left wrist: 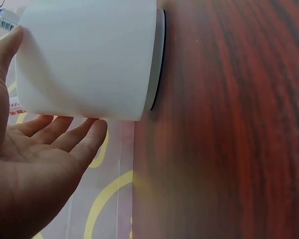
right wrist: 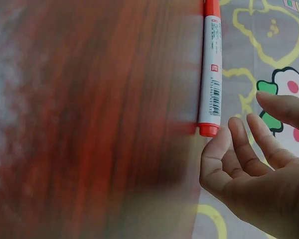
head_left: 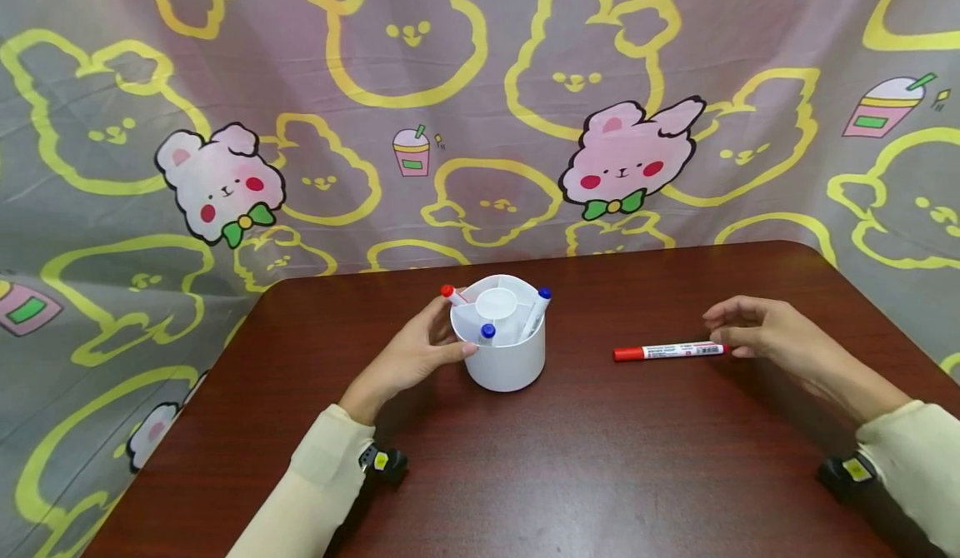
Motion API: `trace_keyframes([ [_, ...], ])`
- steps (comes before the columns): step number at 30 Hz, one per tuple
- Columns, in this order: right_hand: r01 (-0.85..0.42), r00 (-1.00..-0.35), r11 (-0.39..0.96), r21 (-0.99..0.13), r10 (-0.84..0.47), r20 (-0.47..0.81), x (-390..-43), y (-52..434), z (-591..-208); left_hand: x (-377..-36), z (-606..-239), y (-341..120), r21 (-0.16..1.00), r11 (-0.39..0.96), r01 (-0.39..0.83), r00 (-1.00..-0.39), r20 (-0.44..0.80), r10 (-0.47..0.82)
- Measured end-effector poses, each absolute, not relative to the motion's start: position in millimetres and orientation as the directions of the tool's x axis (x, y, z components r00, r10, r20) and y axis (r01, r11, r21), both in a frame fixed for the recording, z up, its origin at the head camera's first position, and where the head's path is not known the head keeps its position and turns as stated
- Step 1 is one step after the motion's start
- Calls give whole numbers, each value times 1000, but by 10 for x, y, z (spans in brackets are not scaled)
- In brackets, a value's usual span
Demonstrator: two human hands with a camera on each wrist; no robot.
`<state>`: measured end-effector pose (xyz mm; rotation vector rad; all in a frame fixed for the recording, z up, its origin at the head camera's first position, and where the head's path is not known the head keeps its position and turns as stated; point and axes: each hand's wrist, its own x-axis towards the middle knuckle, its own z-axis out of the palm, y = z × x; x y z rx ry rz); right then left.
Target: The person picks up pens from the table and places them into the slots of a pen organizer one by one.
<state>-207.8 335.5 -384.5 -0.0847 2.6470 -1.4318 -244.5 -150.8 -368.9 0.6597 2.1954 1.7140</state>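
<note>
A white round pen holder (head_left: pixel 506 368) stands upright on the table. My left hand (head_left: pixel 422 343) grips its left side, thumb at the front rim and fingers around the far side; the left wrist view shows the fingertips (left wrist: pixel 96 130) against its wall. Inside lean a red-capped marker (head_left: pixel 448 291) and two blue-capped markers, one at the front (head_left: pixel 487 333) and one at the right (head_left: pixel 542 301). A red marker (head_left: pixel 670 351) lies flat to the right of the holder, cap end to the left. My right hand (head_left: pixel 780 337) is at its right end, fingers loosely bent, not closed around it.
The dark reddish-brown wooden table (head_left: pixel 555 466) reaches back to a hanging cloth (head_left: pixel 480 125) printed with yellow outlines and cartoon rabbits. A small dark device with a yellow mark is strapped to each wrist, left (head_left: pixel 384 461) and right (head_left: pixel 847 470).
</note>
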Motion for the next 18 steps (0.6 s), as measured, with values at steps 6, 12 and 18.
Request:
trace_keyframes([
  [6,38,-983,545,-837,-131,-130,-2099,3337,-3869,-2458,-3708,-1476,967,176,185,-850,67,523],
  [12,22,-980,573,-819,-152,-132,-2118,3305,-3902,-2458,-3720,-1457,968,176,179,-852,63,521],
  [18,-5,-982,607,-794,-154,-111,-2127,3265,-3913,-2462,-3730,-1451,970,173,172,-855,60,516],
])
